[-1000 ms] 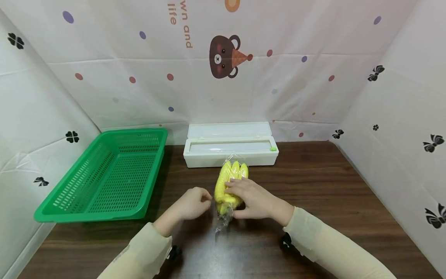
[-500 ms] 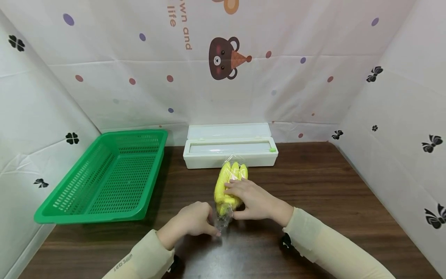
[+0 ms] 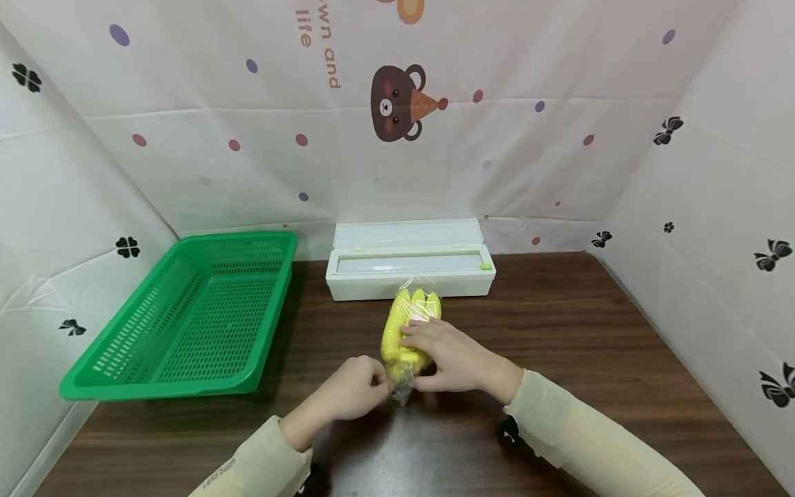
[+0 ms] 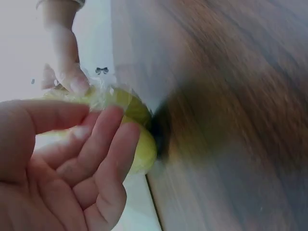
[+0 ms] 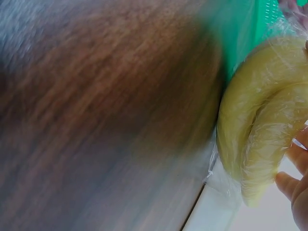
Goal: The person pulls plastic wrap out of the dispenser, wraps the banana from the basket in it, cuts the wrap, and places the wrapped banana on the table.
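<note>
A bunch of yellow bananas (image 3: pixel 393 331), wrapped in clear plastic wrap (image 3: pixel 402 393), lies mid-table with its tips pointing away. At the near end the wrap is bunched around the stem. My left hand (image 3: pixel 355 388) is at this stem end; in the left wrist view its thumb and forefinger meet at the wrap, pinching it. From the right, my right hand (image 3: pixel 456 353) rests across the bananas, fingers spread over the top and thumb beside the gathered wrap. The right wrist view shows the film tight and creased over the bananas (image 5: pixel 269 103), fingertips (image 5: pixel 286 185) against their side.
Behind the bananas stands a white cling film dispenser (image 3: pixel 410 284), lid raised, with a green slider at its right. A green plastic basket (image 3: pixel 251 379) sits at the left. Patterned white sheeting (image 3: pixel 546 172) encloses the brown wood-grain table (image 3: pixel 559 331) at the back and sides.
My left hand went down toward the near end of the loose wrap, then came back up to the stem. The wrap tail there is now shorter and more gathered. My right hand stays put.
</note>
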A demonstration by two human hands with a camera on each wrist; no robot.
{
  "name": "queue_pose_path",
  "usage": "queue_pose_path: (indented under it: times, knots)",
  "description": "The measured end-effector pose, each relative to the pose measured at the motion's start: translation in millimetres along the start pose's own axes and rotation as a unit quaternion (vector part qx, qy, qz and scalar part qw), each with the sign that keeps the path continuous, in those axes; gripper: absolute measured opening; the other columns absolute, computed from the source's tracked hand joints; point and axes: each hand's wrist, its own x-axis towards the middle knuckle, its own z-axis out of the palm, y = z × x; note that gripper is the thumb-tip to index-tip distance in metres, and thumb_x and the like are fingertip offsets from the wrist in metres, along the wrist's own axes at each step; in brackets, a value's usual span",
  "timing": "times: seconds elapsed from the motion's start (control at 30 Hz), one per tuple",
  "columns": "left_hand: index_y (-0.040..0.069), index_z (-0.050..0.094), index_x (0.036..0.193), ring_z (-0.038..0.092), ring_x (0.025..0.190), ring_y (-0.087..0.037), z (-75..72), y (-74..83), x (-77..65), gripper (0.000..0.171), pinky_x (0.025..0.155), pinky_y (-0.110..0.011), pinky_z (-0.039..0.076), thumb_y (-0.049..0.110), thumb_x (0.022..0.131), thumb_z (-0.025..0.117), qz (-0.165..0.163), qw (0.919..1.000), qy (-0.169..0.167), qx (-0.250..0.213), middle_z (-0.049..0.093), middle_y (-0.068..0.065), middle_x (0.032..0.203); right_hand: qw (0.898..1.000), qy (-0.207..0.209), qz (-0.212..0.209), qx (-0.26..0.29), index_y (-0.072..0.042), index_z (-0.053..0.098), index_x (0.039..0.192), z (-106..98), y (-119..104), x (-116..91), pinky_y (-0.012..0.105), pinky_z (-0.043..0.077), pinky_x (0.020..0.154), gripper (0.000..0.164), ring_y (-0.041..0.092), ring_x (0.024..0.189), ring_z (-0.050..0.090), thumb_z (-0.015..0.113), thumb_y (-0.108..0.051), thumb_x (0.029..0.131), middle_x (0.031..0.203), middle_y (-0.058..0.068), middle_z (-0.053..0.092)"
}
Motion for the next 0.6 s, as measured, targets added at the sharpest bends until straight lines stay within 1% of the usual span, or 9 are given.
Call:
queue_pose_path:
  times: [0.1, 0.13, 0.2, 0.27, 0.3, 0.4, 0.5, 0.6]
  knots:
    - [0.003, 0.06, 0.062, 0.043, 0.045, -0.007, 0.0, 0.6, 1.4, 0.024, 0.042, -0.021, 0.035, 0.008, 0.085, 0.055, -0.026, 0.9975, 0.017, -0.063, 0.052, 0.004, 0.052, 1.0, 0.01, -0.003, -0.011, -0.012, 0.061, 0.124, -0.4, 0.1, -1.0, 0.046, 0.034, 0.108, 0.058, 0.023, 0.132, 0.044, 0.069, -0.046, 0.078, 0.137, 0.007, 0.053]
    - [0.0, 0.061, 0.064, 0.044, 0.045, -0.007, 0.3, 0.9, 1.7, 0.023, 0.043, -0.022, 0.037, 0.007, 0.085, 0.055, -0.037, 0.9954, 0.02, -0.086, 0.054, 0.001, 0.054, 1.0, 0.014, -0.003, -0.017, -0.013, 0.061, 0.124, -0.5, 0.0, -1.4, 0.045, 0.036, 0.107, 0.057, 0.023, 0.131, 0.045, 0.069, -0.047, 0.078, 0.137, 0.008, 0.053]
    - [-0.004, 0.061, 0.067, 0.05, 0.047, -0.008, 1.3, 1.5, 2.5, 0.022, 0.044, -0.023, 0.042, 0.007, 0.085, 0.054, -0.063, 0.9885, 0.019, -0.136, 0.059, -0.003, 0.057, 0.999, 0.023, -0.005, -0.032, -0.014, 0.061, 0.124, -0.5, -0.4, -2.1, 0.044, 0.038, 0.105, 0.057, 0.022, 0.127, 0.047, 0.069, -0.048, 0.078, 0.134, 0.009, 0.053]
    - [-0.006, 0.061, 0.071, 0.056, 0.051, -0.01, 2.4, 2.3, 3.2, 0.021, 0.047, -0.027, 0.049, 0.008, 0.085, 0.054, -0.087, 0.9782, 0.02, -0.187, 0.063, -0.007, 0.063, 0.999, 0.03, -0.004, -0.043, -0.015, 0.062, 0.125, -0.4, -1.1, -2.4, 0.041, 0.04, 0.101, 0.057, 0.019, 0.119, 0.049, 0.068, -0.05, 0.079, 0.129, 0.007, 0.054]
    - [-0.006, 0.062, 0.073, 0.059, 0.053, -0.012, 2.9, 2.5, 3.6, 0.02, 0.049, -0.029, 0.052, 0.008, 0.086, 0.055, -0.099, 0.9717, 0.02, -0.214, 0.064, -0.009, 0.066, 0.998, 0.033, -0.003, -0.047, -0.015, 0.062, 0.125, -0.4, -1.4, -2.5, 0.04, 0.041, 0.098, 0.058, 0.017, 0.115, 0.05, 0.067, -0.05, 0.079, 0.125, 0.006, 0.054]
    - [-0.007, 0.062, 0.078, 0.064, 0.058, -0.014, 4.0, 3.1, 5.0, 0.019, 0.055, -0.032, 0.056, 0.008, 0.086, 0.056, -0.124, 0.9532, 0.024, -0.275, 0.067, -0.015, 0.075, 0.998, 0.04, 0.0, -0.055, -0.015, 0.062, 0.125, -0.3, -2.5, -2.8, 0.036, 0.042, 0.091, 0.058, 0.014, 0.102, 0.049, 0.066, -0.051, 0.08, 0.113, 0.003, 0.054]
    - [-0.008, 0.063, 0.082, 0.065, 0.059, -0.014, 4.9, 2.0, 6.7, 0.018, 0.058, -0.033, 0.057, 0.008, 0.087, 0.057, -0.141, 0.9381, 0.028, -0.315, 0.068, -0.02, 0.079, 0.997, 0.04, 0.004, -0.058, -0.014, 0.061, 0.127, 0.5, -3.2, -3.4, 0.033, 0.042, 0.087, 0.059, 0.014, 0.097, 0.047, 0.065, -0.05, 0.081, 0.108, 0.001, 0.054]
    - [-0.009, 0.063, 0.084, 0.065, 0.059, -0.013, 6.2, 0.1, 8.5, 0.017, 0.058, -0.032, 0.057, 0.007, 0.085, 0.058, -0.153, 0.9267, 0.038, -0.341, 0.069, -0.02, 0.079, 0.998, 0.039, 0.01, -0.049, -0.012, 0.055, 0.132, 1.1, -4.0, -4.5, 0.034, 0.042, 0.09, 0.062, 0.014, 0.099, 0.049, 0.065, -0.047, 0.082, 0.107, 0.0, 0.055]
